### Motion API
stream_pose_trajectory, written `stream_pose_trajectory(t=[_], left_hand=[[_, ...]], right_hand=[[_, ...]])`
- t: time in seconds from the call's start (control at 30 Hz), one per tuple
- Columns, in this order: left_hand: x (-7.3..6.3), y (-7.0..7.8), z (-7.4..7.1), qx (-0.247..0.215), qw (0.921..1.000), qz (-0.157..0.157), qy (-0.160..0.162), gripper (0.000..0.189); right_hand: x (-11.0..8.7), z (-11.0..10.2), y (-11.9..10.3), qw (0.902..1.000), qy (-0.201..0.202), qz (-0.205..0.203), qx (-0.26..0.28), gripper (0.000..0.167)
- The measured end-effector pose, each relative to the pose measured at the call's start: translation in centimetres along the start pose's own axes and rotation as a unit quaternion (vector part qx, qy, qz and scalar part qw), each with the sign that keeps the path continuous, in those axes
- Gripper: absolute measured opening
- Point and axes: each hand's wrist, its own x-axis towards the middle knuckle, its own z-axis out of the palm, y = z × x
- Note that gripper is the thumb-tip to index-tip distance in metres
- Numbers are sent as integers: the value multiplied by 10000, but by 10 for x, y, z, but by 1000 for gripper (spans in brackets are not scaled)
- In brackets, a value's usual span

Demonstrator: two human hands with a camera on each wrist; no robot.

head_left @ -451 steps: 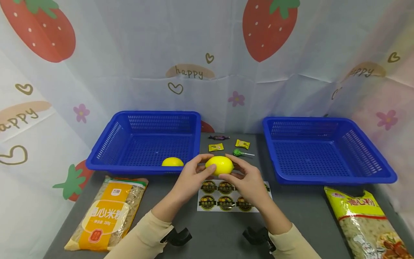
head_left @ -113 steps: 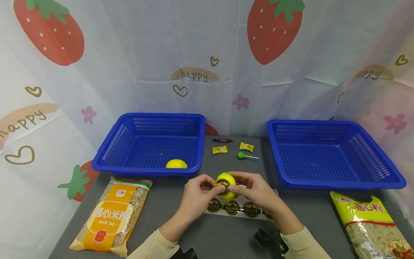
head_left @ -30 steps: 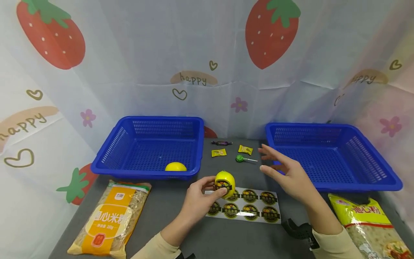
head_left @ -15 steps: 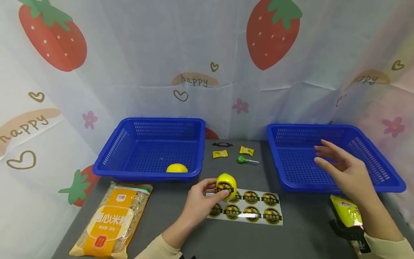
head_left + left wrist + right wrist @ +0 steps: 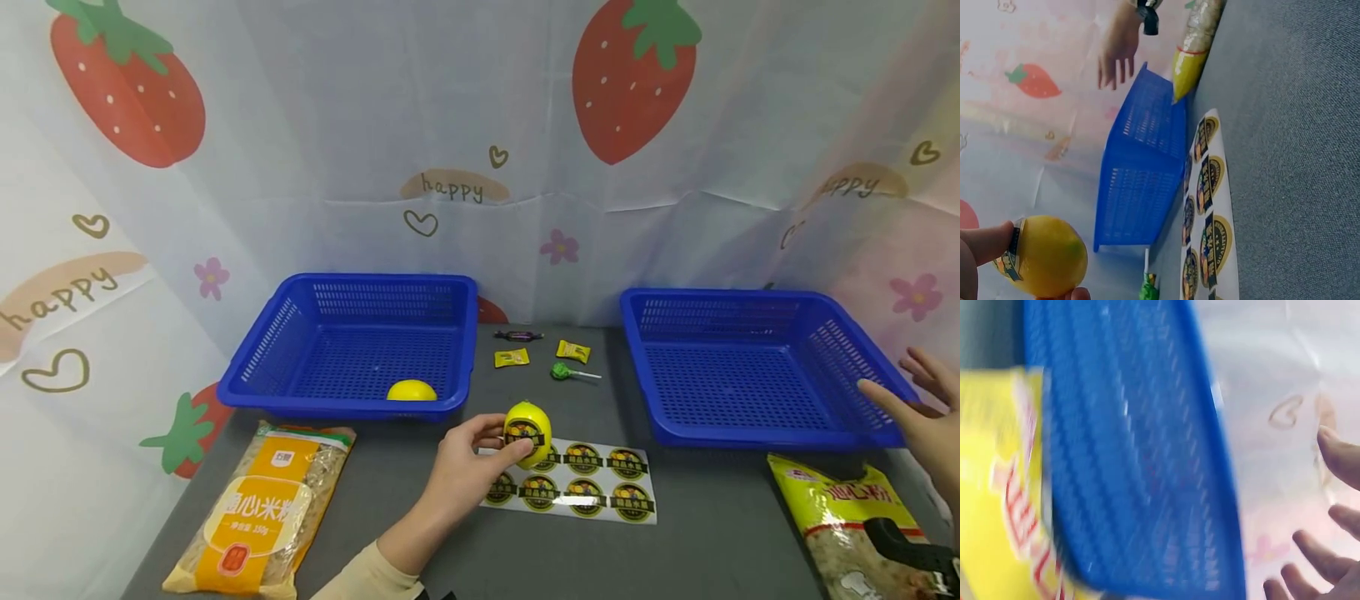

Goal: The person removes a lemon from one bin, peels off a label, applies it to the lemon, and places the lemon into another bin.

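Note:
My left hand [image 5: 472,467] holds a yellow lemon [image 5: 526,412] between thumb and fingers, over the sticker sheet. A round black and gold label [image 5: 523,435] is on the lemon, partly under my thumb. In the left wrist view the lemon [image 5: 1047,256] hangs clear of the table. The white sheet of round stickers [image 5: 585,479] lies just beneath and to the right. At the far right, my right hand [image 5: 926,417] is in the air by the right corner of a blue basket [image 5: 735,435]. Its fingers are spread with nothing in them, as the right wrist view also shows.
Another lemon [image 5: 412,391] sits in the left blue basket [image 5: 337,404]. Between the baskets lie a purple-wrapped candy [image 5: 518,336], two yellow-wrapped candies [image 5: 512,357] and a green lollipop [image 5: 561,372]. Pasta bags stand out at the front left [image 5: 258,508] and the front right, the latter a yellow bag [image 5: 843,500].
My right hand has let go of the lemon and moved far right, past the right basket. The left hand stays nearly still with the lemon, which now bears a label.

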Motion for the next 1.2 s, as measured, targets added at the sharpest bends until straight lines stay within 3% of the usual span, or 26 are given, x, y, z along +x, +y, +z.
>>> stream_pose_trajectory(t=[0.07,0.2,0.33,0.5,0.7,0.83,0.97,1.2], left_hand=[[1,1,1,40,10000,16,-29,54],[3,3,4,51,9999,83,-137,54],[9,7,12,35,9994,219,-278,52],[22,20,30,61,9986,286,-449,51],[35,36,54,-25,9969,5,-786,49],[44,47,72,-44,9958,-63,-914,45],[54,60,91,-119,9958,-187,-887,44],[75,85,121,-29,9979,-239,-601,41]], right_hand=[[20,2,53,9995,100,234,-174,81],[17,-4,65,9964,-339,733,-277,91],[8,-5,61,9919,-885,913,-42,93],[-2,-6,51,9891,-1143,920,133,92],[-6,-7,44,9860,-1151,1178,264,94],[-9,-7,43,9871,-1098,1125,300,92],[-11,-7,45,9900,-972,1015,82,93],[-12,-6,45,9892,-872,1174,33,94]])
